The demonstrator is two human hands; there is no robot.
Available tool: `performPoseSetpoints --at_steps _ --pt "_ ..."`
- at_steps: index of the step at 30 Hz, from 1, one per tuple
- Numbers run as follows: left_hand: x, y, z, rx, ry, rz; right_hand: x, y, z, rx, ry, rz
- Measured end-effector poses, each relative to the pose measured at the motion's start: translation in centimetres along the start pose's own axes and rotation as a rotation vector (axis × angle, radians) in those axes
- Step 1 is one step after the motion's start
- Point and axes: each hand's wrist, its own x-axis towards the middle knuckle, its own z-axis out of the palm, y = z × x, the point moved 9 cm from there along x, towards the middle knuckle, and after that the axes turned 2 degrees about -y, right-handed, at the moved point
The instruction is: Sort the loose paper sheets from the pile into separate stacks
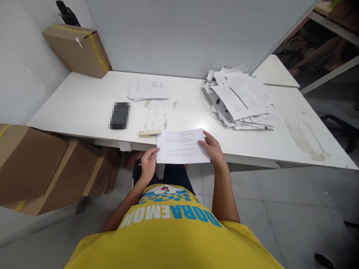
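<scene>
A white printed sheet of paper (182,147) spans the gap between my hands at the front edge of the table; whether it is one sheet or several I cannot tell. My left hand (149,160) pinches its left edge. At the right edge, my right hand (212,147) grips it with the thumb on top and the fingers beneath. Just beyond the left hand lies a cream stapler (150,132), partly touching or tucked by the paper's corner. Farther back sits a low, fairly neat stack of printed papers (148,89).
A large untidy paper pile (241,97) stands at the right on the white table (185,108). A blurred-out dark object (120,116) lies at the left. One cardboard box (75,48) leans in the back corner; more cardboard boxes (30,164) stand at the lower left.
</scene>
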Motion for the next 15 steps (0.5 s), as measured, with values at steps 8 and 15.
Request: performPoseSetpoints --at_steps 8,15 --pt "0.2 -3.8 -1.2 -0.211 0.114 -0.141 0.6 -0.2 -0.6 -0.019 0.113 -0.086" --pt "1.3 -2.8 -0.7 -0.178 0.111 -0.098 -1.0 -0.4 1.1 -0.178 0.048 -0.221"
